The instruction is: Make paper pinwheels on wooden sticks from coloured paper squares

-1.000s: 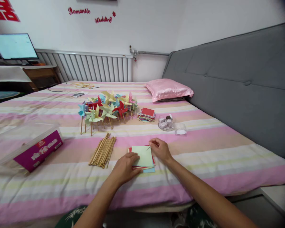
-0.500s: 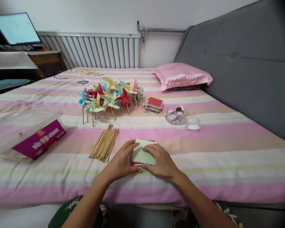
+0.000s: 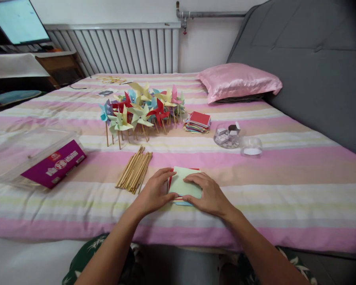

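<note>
Head view: both hands flat on a paper stack

Head camera looks down on the bed (image 3: 284,190), its striped sheet soft and yielding under any press; a clear box (image 3: 32,158) at the left holds a purple pack (image 3: 55,168); a bundle of sticks (image 3: 135,172) lies just left of the hands; a small clear jar (image 3: 227,136) holds pale bits, its lid (image 3: 251,145) beside it. Near the front edge sits the paper stack (image 3: 184,184), green sheet on top; it looks light, thin, easily creased and apt to slide, best taken by the edges; left hand (image 3: 156,194) rests on its left edge with fingers curled, right hand (image 3: 209,194) lies flat across its right side, fingers spread, gripping nothing.
</note>
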Demonstrator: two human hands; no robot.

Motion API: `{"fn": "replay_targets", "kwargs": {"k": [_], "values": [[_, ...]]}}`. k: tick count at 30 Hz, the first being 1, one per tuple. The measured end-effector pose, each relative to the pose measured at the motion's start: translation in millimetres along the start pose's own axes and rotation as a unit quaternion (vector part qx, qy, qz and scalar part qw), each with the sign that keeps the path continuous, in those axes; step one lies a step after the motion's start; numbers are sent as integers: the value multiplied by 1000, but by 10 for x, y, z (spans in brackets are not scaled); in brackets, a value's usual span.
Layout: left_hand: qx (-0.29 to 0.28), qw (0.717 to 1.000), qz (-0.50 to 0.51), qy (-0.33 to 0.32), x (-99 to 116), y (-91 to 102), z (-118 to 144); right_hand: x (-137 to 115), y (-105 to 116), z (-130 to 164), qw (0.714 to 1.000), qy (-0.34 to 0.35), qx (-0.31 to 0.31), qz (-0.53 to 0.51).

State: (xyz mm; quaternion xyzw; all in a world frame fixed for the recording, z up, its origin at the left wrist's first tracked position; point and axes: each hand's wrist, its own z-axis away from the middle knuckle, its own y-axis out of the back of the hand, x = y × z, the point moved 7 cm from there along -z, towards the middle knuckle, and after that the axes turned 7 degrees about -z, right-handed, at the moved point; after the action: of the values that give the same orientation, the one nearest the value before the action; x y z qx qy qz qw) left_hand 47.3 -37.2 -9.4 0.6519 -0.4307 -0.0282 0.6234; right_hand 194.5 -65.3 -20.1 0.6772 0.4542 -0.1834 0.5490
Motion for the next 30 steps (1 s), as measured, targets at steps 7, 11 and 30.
{"fn": "replay_targets", "kwargs": {"k": [7,11,30], "values": [[1,1000,-5,-6,31,1,5,-13,-5,7,1000,12,0,4],[6,1000,-12,-19,59,7,6,-12,1,10,1000,13,7,5],[129,990,8,51,-28,26,-43,260,59,-21,988,-109,52,-97]]}}
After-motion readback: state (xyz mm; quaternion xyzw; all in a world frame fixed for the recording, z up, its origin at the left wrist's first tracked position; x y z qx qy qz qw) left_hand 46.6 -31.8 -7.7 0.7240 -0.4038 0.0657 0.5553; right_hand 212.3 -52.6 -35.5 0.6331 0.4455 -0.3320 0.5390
